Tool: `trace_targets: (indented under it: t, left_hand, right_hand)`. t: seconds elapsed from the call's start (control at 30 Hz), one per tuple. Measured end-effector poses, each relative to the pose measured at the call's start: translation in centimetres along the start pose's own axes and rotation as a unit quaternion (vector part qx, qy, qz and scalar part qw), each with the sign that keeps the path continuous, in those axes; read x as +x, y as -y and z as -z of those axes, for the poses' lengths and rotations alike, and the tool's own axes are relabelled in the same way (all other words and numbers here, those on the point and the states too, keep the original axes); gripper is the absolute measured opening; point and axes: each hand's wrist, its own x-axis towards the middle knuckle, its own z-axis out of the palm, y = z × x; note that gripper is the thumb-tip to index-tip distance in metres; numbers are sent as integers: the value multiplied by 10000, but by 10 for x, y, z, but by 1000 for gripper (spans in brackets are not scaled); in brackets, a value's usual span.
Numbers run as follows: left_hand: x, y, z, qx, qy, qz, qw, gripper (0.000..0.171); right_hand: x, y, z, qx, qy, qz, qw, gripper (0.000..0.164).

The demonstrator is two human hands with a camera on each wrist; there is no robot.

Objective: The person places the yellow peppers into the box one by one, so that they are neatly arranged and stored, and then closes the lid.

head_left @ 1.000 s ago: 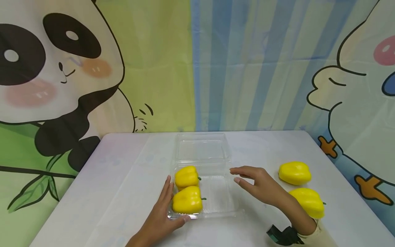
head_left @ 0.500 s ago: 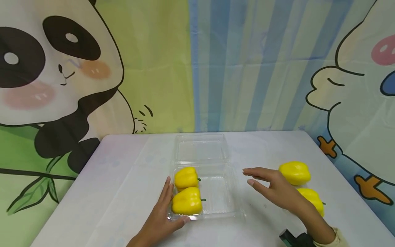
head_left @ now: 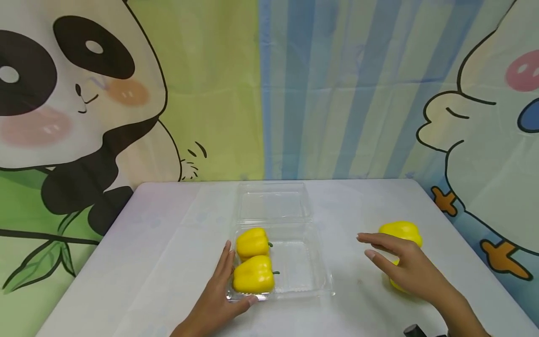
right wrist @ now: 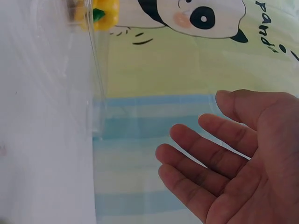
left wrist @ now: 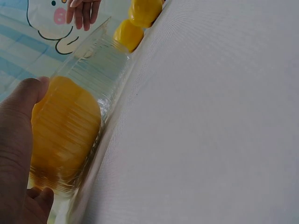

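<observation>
A clear plastic clamshell container [head_left: 300, 267] lies on the table with its lid [head_left: 273, 202] folded back. Two yellow bell peppers fill its left side, one behind [head_left: 252, 242] and one in front [head_left: 254, 275]. My left hand [head_left: 212, 295] rests against the container's front left corner, fingers straight along the side and thumb at the front edge. In the left wrist view, a pepper [left wrist: 67, 128] shows through the ribbed wall. My right hand [head_left: 406, 267] holds nothing, fingers slightly bent, before two more yellow bell peppers, one farther back [head_left: 400, 229] and one mostly hidden [head_left: 396, 286].
The white table [head_left: 168, 243] runs back to a printed curtain [head_left: 210, 93] with cartoon animals. Part of a dark device [head_left: 414, 330] shows by my right wrist at the bottom edge.
My right hand has moved right, from beside the container to in front of the two loose peppers, covering more of them. The left hand has stayed at the container.
</observation>
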Motion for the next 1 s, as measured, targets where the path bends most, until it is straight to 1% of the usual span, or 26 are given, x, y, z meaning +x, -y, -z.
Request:
trace_targets:
  t: [0.1, 0.3, 0.43, 0.53, 0.73, 0.87, 1.0]
  left_hand:
    - [0, -1, 0, -54, -12, -67, 10000, 113]
    - [0, 0, 0, -26, -17, -44, 10000, 113]
    - [0, 0, 1, -18, -14, -74, 10000, 113]
    - [1, -1, 1, -29, 15, -35, 10000, 112]
    - [1, -2, 1, -33, 42, 12, 10000, 112]
    - [0, -2, 2, -45, 29, 14, 10000, 112]
    - [-1, -2, 2, -44, 46, 55, 10000, 113]
  right_hand:
    - [-10, -7, 6, -116, -70, -162, 9998, 31]
    - [-33, -22, 16, -228, -73, -775, 9967, 29]
    - [-46, -33, 20, -396, -287, -1008, 9937, 32]
    - [-53, -40, 22, -567, -436, -1085, 9915, 34]
    - [-59, -51, 21, -672, -485, -1436, 9862, 33]
    - [-63, -59, 22, -572, -508, -1748, 9816, 42]
    - [-67, -69, 23, -532, -183, -2178, 9744, 59]
